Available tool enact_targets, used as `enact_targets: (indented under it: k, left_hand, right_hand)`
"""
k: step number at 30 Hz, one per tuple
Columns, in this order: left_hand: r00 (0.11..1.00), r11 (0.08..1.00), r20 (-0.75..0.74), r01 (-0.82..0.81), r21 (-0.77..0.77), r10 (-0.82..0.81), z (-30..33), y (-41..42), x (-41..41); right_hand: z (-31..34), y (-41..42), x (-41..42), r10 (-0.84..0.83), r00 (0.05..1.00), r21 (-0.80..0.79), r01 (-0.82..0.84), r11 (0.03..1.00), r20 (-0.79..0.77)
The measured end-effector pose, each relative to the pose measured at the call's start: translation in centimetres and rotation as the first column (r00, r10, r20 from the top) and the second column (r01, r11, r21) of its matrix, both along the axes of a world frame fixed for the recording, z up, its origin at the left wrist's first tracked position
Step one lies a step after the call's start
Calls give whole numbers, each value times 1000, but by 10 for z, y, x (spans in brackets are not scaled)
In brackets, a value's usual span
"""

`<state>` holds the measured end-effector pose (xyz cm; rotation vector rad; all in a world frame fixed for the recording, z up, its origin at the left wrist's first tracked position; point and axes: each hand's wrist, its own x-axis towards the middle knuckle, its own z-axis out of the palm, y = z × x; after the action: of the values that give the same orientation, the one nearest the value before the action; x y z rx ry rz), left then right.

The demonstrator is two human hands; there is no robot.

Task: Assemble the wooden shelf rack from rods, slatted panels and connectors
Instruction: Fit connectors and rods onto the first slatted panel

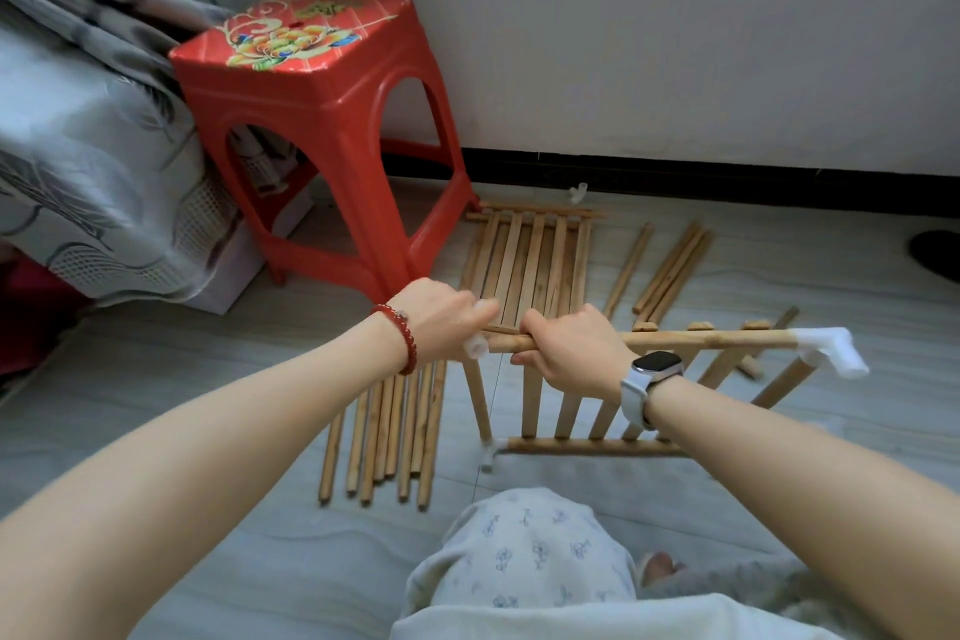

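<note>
Head view: my right hand [569, 346] grips the panel rod [701, 339]; at nine o'clock, my left hand [439, 320] pinches a connector [477, 347].

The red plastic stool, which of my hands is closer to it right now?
Left. Your left hand holds a white connector just in front of the red plastic stool, by its near leg. Your right hand grips the panel rod farther to the right.

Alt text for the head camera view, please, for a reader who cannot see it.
A person's right hand grips the top rod of a slatted panel held on edge, while the left hand holds a white plastic connector at the rod's end. Loose rods and a second slatted panel lie on the floor by a red stool.
</note>
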<state>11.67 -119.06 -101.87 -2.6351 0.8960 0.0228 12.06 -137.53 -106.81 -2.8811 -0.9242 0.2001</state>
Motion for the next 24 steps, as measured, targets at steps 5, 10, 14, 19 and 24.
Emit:
enact_targets:
  k: [5,10,14,19,24]
  left_hand:
    - [947,918,-183,-304,-255,263,15,12,9]
    - [732,331,-602,-681,-653,318,-6,28,-20]
    - [699,202,-629,-708,-677,341,-28,31,-33]
    - [745,274,-566,-660,-699,353,-29,25,-32]
    - [786,443,-499,-617,-650,364,-24,17,-22]
  right_hand:
    - [-2,-2,3,-19,1000,7,19,1000,-10]
    - [-1,-1,2,-11,1000,10,11,1000,5]
    - [2,-1,0,2,1000,-2,-2,1000,4]
    - [5,-1,-2,-11,1000,-22,11,1000,12]
    - [8,0,-2,-18,1000,-24,18,1000,0]
